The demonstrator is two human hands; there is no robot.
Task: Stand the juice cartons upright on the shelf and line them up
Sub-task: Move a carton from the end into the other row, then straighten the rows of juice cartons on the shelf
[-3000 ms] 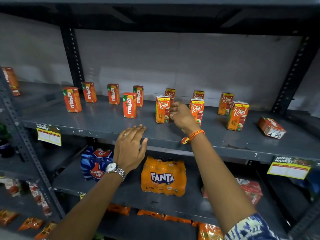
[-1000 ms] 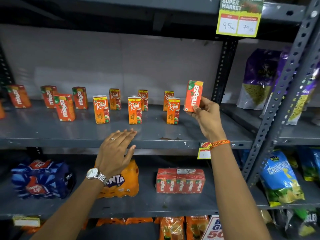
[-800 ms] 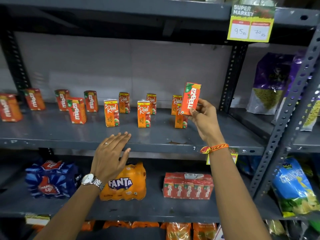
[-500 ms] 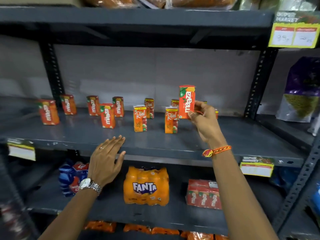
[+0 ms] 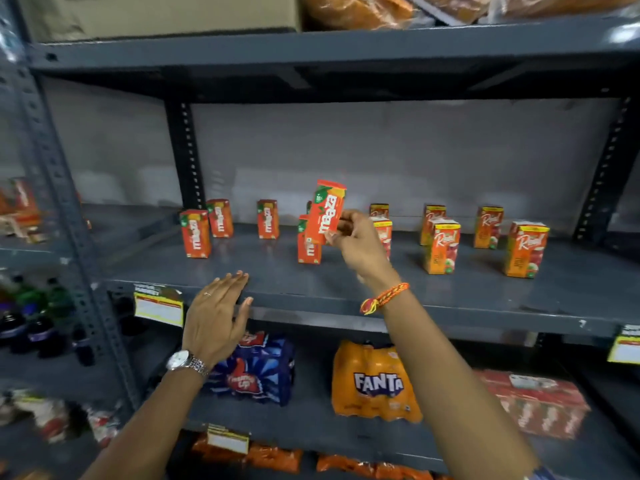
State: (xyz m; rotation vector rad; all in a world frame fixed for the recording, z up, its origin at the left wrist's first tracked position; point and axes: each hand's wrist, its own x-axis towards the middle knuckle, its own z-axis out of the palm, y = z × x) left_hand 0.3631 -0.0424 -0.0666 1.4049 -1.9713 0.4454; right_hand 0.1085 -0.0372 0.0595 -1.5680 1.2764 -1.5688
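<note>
My right hand is shut on an orange Maaza carton, held upright and slightly tilted in the air above the grey shelf. Just below and behind it stands another Maaza carton. More Maaza cartons stand upright to the left, and several Real cartons stand upright to the right. My left hand hovers flat at the shelf's front edge, fingers together, holding nothing.
A grey upright post rises behind the left cartons. On the lower shelf lie a blue Thums Up pack, an orange Fanta pack and a red Maaza multipack. Yellow price tags hang on the shelf edge.
My right hand picked the fallen Maaza carton from the shelf's right end and carried it left past the Real cartons, to just above the Maaza group. My left hand stayed at the edge.
</note>
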